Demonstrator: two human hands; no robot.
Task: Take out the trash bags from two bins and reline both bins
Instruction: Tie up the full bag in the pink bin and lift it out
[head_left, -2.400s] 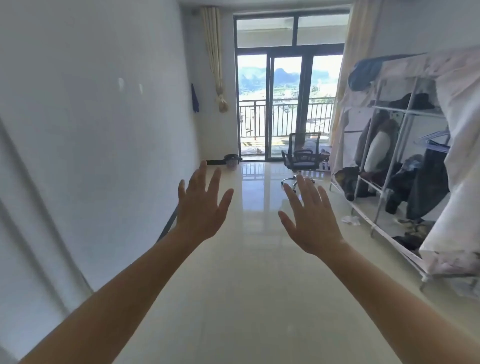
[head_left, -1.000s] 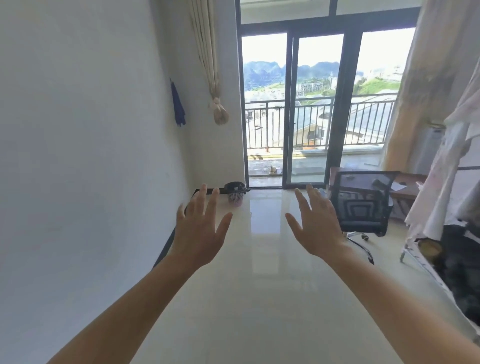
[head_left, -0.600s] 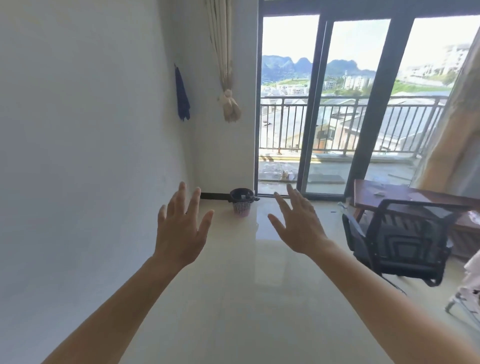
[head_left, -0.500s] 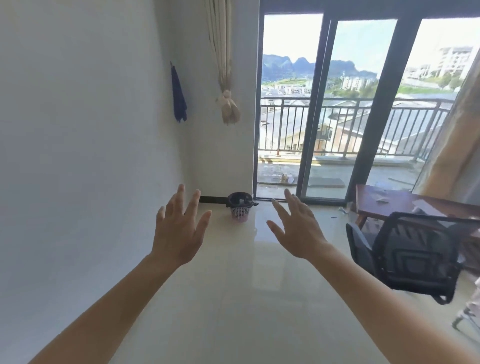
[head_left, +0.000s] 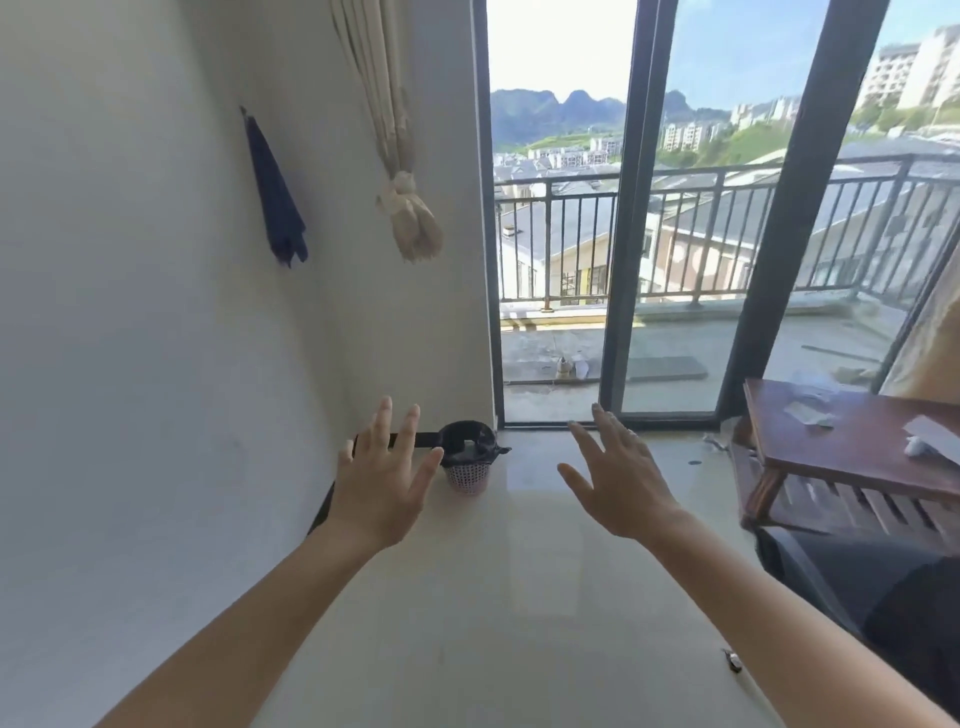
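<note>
Only one bin (head_left: 467, 464) in view, at centre frame by the foot of the wall, just left of the glass door (head_left: 618, 218); a second not seen. Small and round, pale pink lattice sides, lined with a black trash bag (head_left: 466, 439) whose crinkled rim folds over the top, one corner sticking out to the right. Contents hidden; the bin's left edge partly covered by the left hand.

Two bare hands raised in front of the camera. Left hand (head_left: 382, 486) at centre left, fingers (head_left: 384, 422) spread and released, gripping nothing. Right hand (head_left: 618, 483) at centre right, fingers likewise splayed and empty, well apart from the bin. Both forearms cut off by the lower frame edge.

Glossy pale floor (head_left: 519, 597), mirror-smooth with a soft reflection of the door. Plain white wall on the left with one dark blue cloth (head_left: 275, 202) hanging and one cream curtain (head_left: 400, 197) tied in a knot. At right, a reddish wooden worktop (head_left: 852, 441) with slatted base, cut off by the frame edge, carrying a few white scraps too blurred to name. Dark shape at lower right, largely cropped, not identifiable.
</note>
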